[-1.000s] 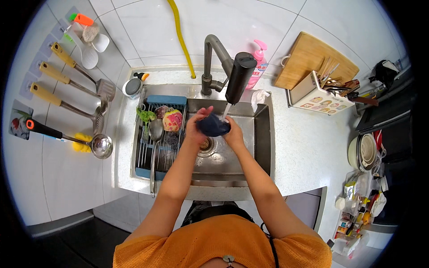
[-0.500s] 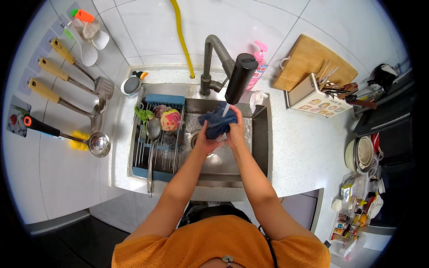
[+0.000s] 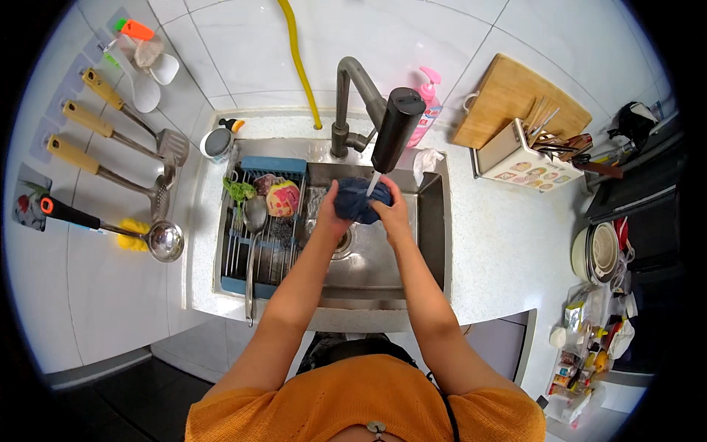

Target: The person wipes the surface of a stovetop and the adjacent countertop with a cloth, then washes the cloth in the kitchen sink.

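Bunched between my two hands is a dark blue cloth (image 3: 355, 200), held over the steel sink (image 3: 368, 265). My left hand (image 3: 331, 209) grips its left side, and my right hand (image 3: 392, 211) clasps its right side with the fingers curled over it. A stream of water (image 3: 374, 182) from the black head of the tap (image 3: 398, 129) falls onto the cloth. The drain (image 3: 344, 241) shows just below my left hand.
On the sink's left sits a drying rack (image 3: 274, 166) with a large spoon (image 3: 254, 221), a colourful sponge-like item (image 3: 283, 199) and green leaves (image 3: 239, 190). Behind the tap stands a pink pump bottle (image 3: 426, 107). A knife holder (image 3: 526, 158) and cutting board (image 3: 508, 96) are at the right.
My left hand has come up along the cloth's left side. The cloth is gathered into a rounder bundle, and the drain shows more.
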Demonstrator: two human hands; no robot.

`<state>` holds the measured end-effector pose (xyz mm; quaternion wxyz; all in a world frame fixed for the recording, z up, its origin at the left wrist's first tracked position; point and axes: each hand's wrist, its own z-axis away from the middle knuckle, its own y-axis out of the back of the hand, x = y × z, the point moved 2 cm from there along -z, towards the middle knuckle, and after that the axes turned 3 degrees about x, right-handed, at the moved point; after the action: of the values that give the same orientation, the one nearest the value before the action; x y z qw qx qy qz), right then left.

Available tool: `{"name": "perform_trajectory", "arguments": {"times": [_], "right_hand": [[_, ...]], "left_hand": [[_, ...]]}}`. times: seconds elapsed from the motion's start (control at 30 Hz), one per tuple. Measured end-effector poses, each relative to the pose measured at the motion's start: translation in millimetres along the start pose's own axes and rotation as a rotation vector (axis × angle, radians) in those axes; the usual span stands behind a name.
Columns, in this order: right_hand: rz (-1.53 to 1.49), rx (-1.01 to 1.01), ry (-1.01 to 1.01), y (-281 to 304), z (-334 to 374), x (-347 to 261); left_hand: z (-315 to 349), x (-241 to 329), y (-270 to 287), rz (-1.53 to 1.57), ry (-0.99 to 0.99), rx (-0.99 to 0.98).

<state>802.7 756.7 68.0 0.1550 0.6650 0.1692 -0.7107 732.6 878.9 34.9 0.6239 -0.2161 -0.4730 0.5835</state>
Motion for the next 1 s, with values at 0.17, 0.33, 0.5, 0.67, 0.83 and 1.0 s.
{"name": "perform_trajectory", "arguments": {"times": [0.17, 0.33, 0.5, 0.67, 0.83, 1.0], "right_hand": [[0.320, 0.122, 0.347, -33.5, 37.3, -13.1], [0.307, 0.200, 0.239, -40.7, 26.9, 2.1], [0.224, 0.245, 0.082, -16.1, -11.3, 35.6], [0.053, 0.163, 0.274, -41.7, 13.0, 1.7], [0.316, 0.189, 0.259, -47.6, 19.4, -11.6], [0.312, 0.354, 0.158, -0.8, -17.7, 40.1]], "left_hand": [[-2.6, -5.7, -14.5, 0.029, 0.020, -0.050], [-17.7, -19.4, 2.1, -0.070, -0.082, 0.159], [2.0, -34.6, -13.0, -0.333, -0.217, 0.382], [1.2, -23.8, -12.7, -0.174, -0.017, 0.374], [-17.8, -43.2, 14.8, -0.165, -0.062, 0.258], [30.3, -34.3, -32.9, -0.578, -0.041, 0.438]]}}
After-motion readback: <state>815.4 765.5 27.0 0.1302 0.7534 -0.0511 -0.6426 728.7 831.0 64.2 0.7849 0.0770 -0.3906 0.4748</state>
